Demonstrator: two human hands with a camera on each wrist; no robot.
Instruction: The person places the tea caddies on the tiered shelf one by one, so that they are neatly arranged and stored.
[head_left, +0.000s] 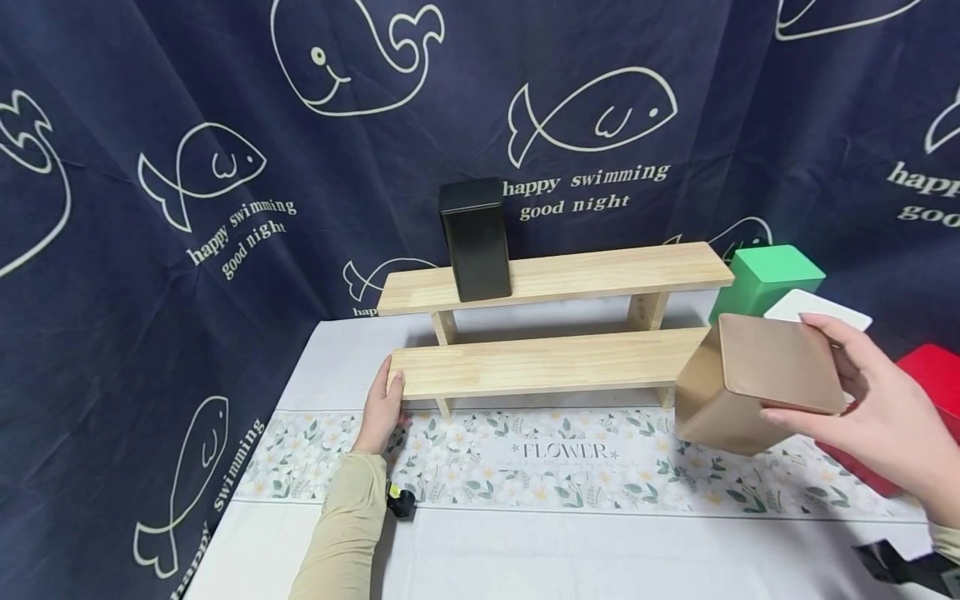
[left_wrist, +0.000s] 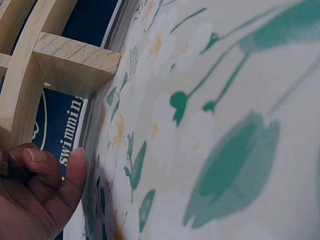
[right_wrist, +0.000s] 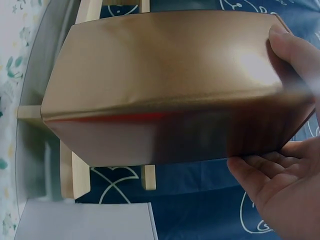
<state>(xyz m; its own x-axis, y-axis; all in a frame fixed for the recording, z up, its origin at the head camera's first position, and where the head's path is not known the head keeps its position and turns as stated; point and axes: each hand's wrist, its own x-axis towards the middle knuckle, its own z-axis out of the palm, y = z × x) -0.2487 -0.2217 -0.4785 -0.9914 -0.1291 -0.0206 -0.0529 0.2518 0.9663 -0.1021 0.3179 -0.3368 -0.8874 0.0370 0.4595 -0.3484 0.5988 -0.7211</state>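
A two-tier wooden shelf (head_left: 540,364) stands on the table. My left hand (head_left: 382,408) grips the left end of its lower board, the thumb on top near the front corner. In the left wrist view, the curled fingers of that hand (left_wrist: 42,185) sit beside the board, the contact partly out of frame. My right hand (head_left: 873,400) holds a gold box (head_left: 780,362) by its upper end, thumb on one side and fingers on the other. The box is tilted, in front of the shelf's right end. A black box (head_left: 477,246) stands upright on the upper board, left of the middle.
Behind the gold box, to the right, are a green box (head_left: 776,267) and a white box (head_left: 825,308). A red box (head_left: 933,379) is partly hidden by my right hand. A flower-print runner (head_left: 562,483) crosses the white table; a dark blue curtain (head_left: 465,142) hangs behind.
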